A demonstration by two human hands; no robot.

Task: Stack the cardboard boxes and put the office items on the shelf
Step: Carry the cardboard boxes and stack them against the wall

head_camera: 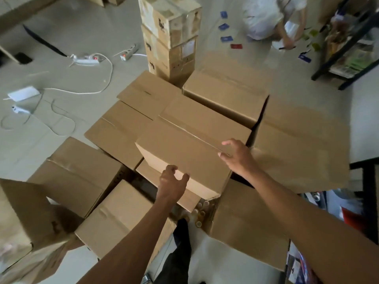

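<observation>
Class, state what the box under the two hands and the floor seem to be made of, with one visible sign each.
Box: brown cardboard, matte, with folded flaps and a taped seam.
Floor: pale, smooth, probably tile or vinyl; faint straight joints show.

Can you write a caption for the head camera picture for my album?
Two hands, left and right, reach for a cardboard box among many boxes on the floor.
</observation>
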